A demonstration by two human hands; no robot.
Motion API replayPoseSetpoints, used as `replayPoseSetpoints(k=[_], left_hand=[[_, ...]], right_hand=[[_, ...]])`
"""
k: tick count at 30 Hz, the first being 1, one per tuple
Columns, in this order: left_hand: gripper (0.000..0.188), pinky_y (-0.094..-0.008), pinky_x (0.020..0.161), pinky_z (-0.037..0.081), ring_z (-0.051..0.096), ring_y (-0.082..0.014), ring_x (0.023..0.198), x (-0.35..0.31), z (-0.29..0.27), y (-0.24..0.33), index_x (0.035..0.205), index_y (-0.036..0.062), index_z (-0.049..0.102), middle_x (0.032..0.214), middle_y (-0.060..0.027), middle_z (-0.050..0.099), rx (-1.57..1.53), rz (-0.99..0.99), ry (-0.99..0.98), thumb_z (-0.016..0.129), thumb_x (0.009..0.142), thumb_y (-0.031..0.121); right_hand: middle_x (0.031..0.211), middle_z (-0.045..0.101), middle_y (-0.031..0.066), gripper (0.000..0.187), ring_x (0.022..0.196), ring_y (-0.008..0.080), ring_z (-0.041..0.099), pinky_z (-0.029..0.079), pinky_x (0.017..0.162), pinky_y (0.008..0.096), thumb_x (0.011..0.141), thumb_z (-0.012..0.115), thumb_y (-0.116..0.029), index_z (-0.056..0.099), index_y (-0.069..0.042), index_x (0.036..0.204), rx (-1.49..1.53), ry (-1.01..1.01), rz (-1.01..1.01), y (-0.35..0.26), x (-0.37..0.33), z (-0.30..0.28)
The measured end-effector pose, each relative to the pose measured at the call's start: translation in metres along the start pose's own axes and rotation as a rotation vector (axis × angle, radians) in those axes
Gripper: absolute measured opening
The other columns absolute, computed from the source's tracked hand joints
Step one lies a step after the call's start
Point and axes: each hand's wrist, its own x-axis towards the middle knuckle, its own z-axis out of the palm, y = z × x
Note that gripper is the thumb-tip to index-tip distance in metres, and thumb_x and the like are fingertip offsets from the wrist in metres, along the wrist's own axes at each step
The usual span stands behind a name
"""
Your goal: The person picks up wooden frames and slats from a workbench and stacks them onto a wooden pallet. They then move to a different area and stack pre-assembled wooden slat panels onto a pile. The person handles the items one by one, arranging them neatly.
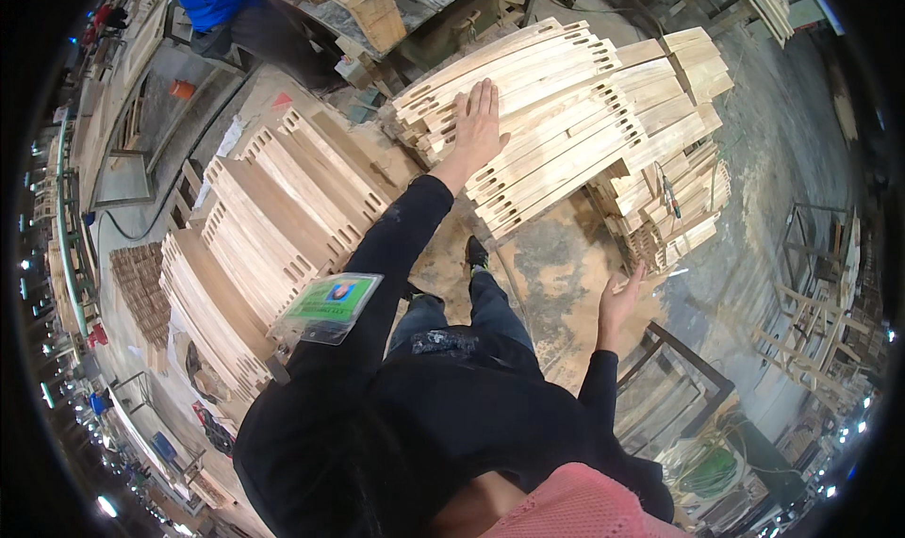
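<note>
My left hand (pixel 479 128) lies flat, fingers stretched, on a row of pale wooden slats (pixel 556 147) with oblong slots cut near their ends. The slats sit side by side on a stack in front of me. My right hand (pixel 619 302) is open and empty, its fingers apart, just short of a lower pile of wooden pieces (pixel 650 232). A slim tool with a dark and red handle (pixel 670 197) rests on that pile. To my left stands another stack of curved slotted slats (pixel 273 203).
A person in blue (pixel 212 1) is at the far left, beside a cluttered workbench (pixel 424 20). Dark metal frames (pixel 698 359) stand at the lower right. An orange container (pixel 182 89) and a stack of brown wood (pixel 139 293) are on the left.
</note>
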Motion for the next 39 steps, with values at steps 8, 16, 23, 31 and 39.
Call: replayPoseSetpoints(k=[8, 16, 23, 31, 39], left_hand=[[0.074, -0.055, 0.117, 0.01, 0.016, -0.0307, 0.146, 0.003, 0.037, 0.015, 0.149, -0.0035, 0.021, 0.156, -0.0196, 0.02, 0.24, -0.031, 0.105, 0.054, 0.085, 0.013], [0.077, -0.0418, 0.099, 0.034, 0.046, -0.0263, 0.116, 0.045, 0.014, 0.032, 0.134, -0.0052, 0.04, 0.124, -0.0145, 0.049, 0.119, -0.185, 0.04, 0.071, 0.071, 0.027], [0.056, -0.0397, 0.079, 0.044, 0.05, -0.0274, 0.092, 0.039, 0.001, 0.02, 0.116, -0.0111, 0.045, 0.104, -0.019, 0.05, -0.214, -0.168, -0.01, 0.067, 0.068, 0.005], [0.079, -0.0393, 0.093, 0.047, 0.06, -0.0334, 0.108, -0.061, -0.051, -0.004, 0.117, -0.01, 0.057, 0.115, -0.0259, 0.061, -1.168, -0.408, -0.531, 0.087, 0.056, 0.03], [0.09, -0.0342, 0.097, 0.041, 0.052, -0.0299, 0.116, -0.282, -0.193, -0.112, 0.132, -0.011, 0.041, 0.125, -0.0227, 0.053, -1.252, -0.637, -0.211, 0.082, 0.064, 0.031]], right_hand=[[0.145, 0.041, 0.023, 0.065, 0.137, 0.0384, 0.034, 0.032, 0.111, 0.0428, 0.087, 0.061, -0.007, 0.032, -0.002, 0.145, -0.018, -0.089, 0.1, 0.019, 0.021, 0.004], [0.146, 0.039, 0.0239, 0.066, 0.139, 0.0382, 0.031, 0.028, 0.113, 0.0435, 0.088, 0.06, -0.007, 0.03, -0.002, 0.147, 0.019, -0.085, 0.006, 0.016, 0.034, 0.02], [0.145, 0.04, 0.0255, 0.066, 0.136, 0.0388, 0.036, 0.031, 0.111, 0.0432, 0.088, 0.058, -0.01, 0.031, -0.003, 0.147, -0.043, -0.107, -0.01, 0.03, 0.007, 0.001], [0.144, 0.041, 0.0263, 0.065, 0.129, 0.0392, 0.045, 0.043, 0.101, 0.0433, 0.09, 0.06, -0.017, 0.032, -0.004, 0.147, -0.007, -0.184, 0.011, -0.002, 0.013, 0.002], [0.143, 0.043, 0.0223, 0.064, 0.128, 0.037, 0.046, 0.045, 0.098, 0.0427, 0.091, 0.059, -0.013, 0.031, -0.005, 0.147, 0.049, -0.1, -0.314, -0.062, 0.046, 0.061]])
